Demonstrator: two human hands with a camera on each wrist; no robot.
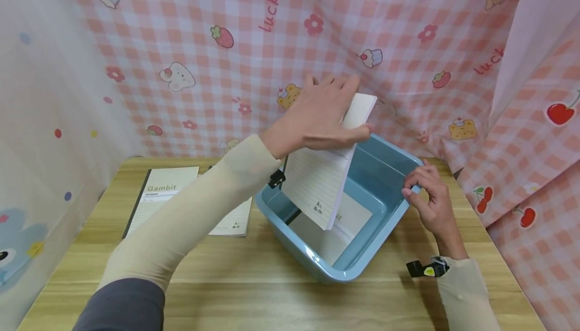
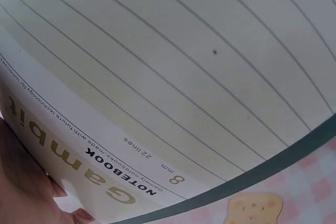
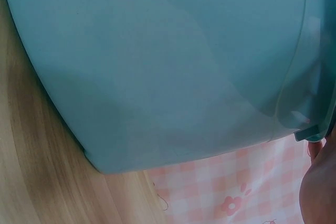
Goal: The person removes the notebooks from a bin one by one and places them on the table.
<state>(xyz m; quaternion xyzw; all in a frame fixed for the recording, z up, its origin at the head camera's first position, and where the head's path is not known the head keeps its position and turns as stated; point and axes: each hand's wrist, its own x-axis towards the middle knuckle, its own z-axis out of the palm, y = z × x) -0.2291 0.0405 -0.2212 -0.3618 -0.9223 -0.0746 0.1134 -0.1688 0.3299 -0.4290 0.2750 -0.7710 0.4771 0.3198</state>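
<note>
My left hand (image 1: 319,114) grips a cream lined notebook (image 1: 314,180) by its upper part, thumb on one face. The notebook hangs tilted over a blue plastic basin (image 1: 312,258), its lower end inside the rim. In the left wrist view its cover (image 2: 173,72) reads "Gambit", with a dark spine strip along one edge. Another notebook (image 1: 358,212) lies flat on the basin floor, partly hidden by the held one. With fingers curled over the basin's right rim, my right hand (image 1: 430,195) holds the basin; its outer wall (image 3: 157,77) fills most of the right wrist view.
On the left of the wooden table (image 1: 226,290) lie a Gambit notebook (image 1: 172,177) and a further notebook (image 1: 233,220), both partly covered by my left sleeve. A pink checked curtain (image 1: 254,69) hangs close behind the basin; a pale curtain (image 1: 41,119) hangs at left.
</note>
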